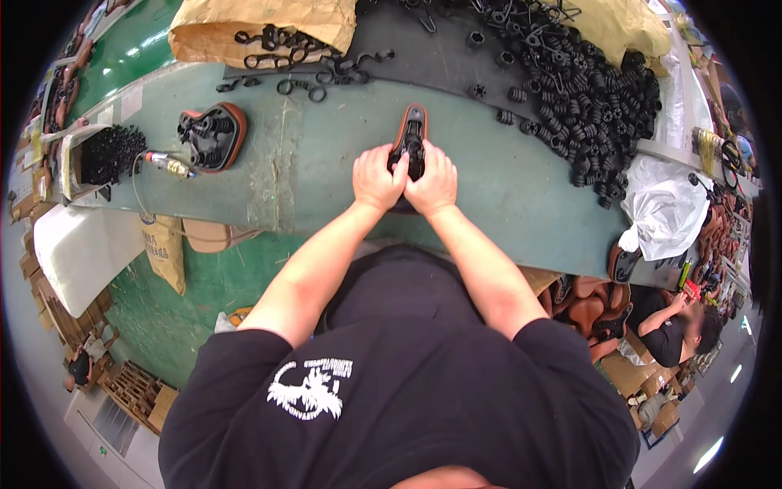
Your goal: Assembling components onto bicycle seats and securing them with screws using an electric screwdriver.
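Note:
A bicycle saddle [415, 122] with a brown rim lies underside up on the green bench, its narrow nose pointing away from me. My left hand [379, 176] is closed round its left side, and my right hand [433, 178] round its right. Both thumbs press in on the black parts at the middle of the underside. The fingers and palms hide most of the saddle's wide rear end. Farther left on the bench, a second saddle [213, 137] rests upside down, with black fittings on it.
Black ribbed plastic parts [570, 106] lie heaped at the back right. Black ring-shaped clamps [326, 75] spill from a paper bag [204, 33]. At left are a box of small screws [114, 155] and a power screwdriver [169, 165]. A white plastic bag [664, 200] sits right; a co-worker [672, 326] is beyond.

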Tool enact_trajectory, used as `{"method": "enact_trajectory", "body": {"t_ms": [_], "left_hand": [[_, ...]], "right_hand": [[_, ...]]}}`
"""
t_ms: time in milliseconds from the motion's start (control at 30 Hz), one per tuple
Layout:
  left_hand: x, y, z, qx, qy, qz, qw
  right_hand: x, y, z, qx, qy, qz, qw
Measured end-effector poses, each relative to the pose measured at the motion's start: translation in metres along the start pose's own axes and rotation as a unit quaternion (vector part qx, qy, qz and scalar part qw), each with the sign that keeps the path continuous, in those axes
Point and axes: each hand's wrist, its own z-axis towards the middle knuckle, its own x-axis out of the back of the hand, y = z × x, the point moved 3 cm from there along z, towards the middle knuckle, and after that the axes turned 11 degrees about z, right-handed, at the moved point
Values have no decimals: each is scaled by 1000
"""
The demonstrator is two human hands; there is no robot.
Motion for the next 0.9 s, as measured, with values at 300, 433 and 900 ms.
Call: {"method": "enact_trajectory", "body": {"t_ms": [300, 433, 900], "left_hand": [[8, -63, 0, 267, -434, -184, 840], [37, -115, -33, 323, -359, -253, 838], [182, -373, -150, 575, 9, -420, 702]], "right_hand": [[51, 60, -19, -209, -61, 212, 953], [82, 115, -54, -270, -71, 120, 953], [51, 86, -92, -233, -152, 33, 960]]}}
